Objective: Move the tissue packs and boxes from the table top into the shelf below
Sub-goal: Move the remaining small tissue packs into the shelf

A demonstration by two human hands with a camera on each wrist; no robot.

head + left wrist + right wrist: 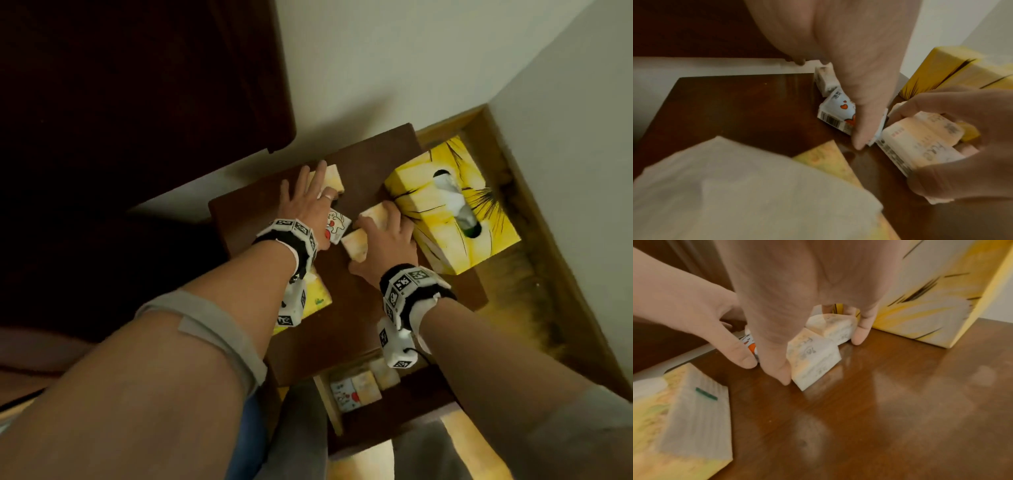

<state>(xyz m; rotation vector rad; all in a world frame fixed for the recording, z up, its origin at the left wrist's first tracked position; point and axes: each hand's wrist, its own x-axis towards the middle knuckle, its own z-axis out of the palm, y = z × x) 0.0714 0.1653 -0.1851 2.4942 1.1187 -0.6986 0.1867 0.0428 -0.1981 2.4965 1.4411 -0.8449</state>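
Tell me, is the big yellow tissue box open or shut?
Open: white tissue pokes out of the oval hole atop the big yellow cardboard tissue box.

A big yellow tissue box [455,209] lies flat at 2 o'clock on the table top [376,164], and a smaller yellow box [320,296] at 8. Two peach packs [356,245] and a cartoon pack [337,224] cluster at the centre, with another peach pack [334,176] at 11. Three packs [359,390] sit in the shelf [334,421] at 6.

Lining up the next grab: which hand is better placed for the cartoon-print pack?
Left. The left hand rests on the cartoon-print pack, thumb at its edge; the right hand grips two pale orange packs beside the yellow tissue box.
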